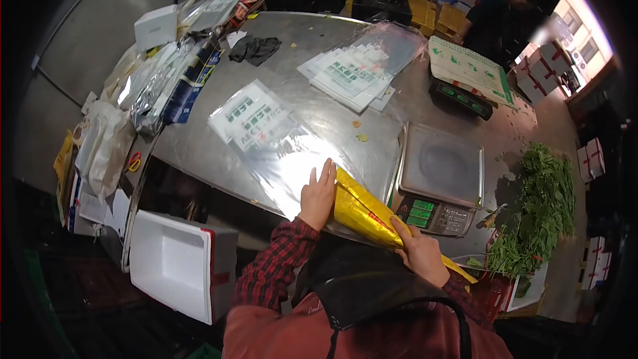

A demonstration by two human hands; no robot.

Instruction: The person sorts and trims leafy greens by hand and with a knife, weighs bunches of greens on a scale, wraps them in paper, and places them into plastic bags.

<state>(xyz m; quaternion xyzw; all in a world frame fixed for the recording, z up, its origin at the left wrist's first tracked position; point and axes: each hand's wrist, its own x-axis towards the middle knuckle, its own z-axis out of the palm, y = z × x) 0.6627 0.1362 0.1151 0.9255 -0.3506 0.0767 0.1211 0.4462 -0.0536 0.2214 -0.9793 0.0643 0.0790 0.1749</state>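
Observation:
A shiny yellow package (pixel 359 209) lies slantwise at the front edge of the metal table, between my two hands. Its left side touches my left hand (pixel 319 194), whose fingers are stretched out and pointing up the table. On its lower right part rests my right hand (pixel 420 252), fingers closed on the yellow material. Clear printed plastic bags (pixel 256 126) are spread just beyond my left hand. To the right of the package stands a scale (pixel 442 166) with a metal pan and a lit green display.
Leafy greens (pixel 538 206) lie at the right. More printed bags (pixel 352 73), a dark cloth (pixel 254 49) and a second scale (pixel 460 98) are farther back. Red scissors (pixel 135 161) and a white foam box (pixel 169 259) are at the left. A person (pixel 495 23) stands at the back right.

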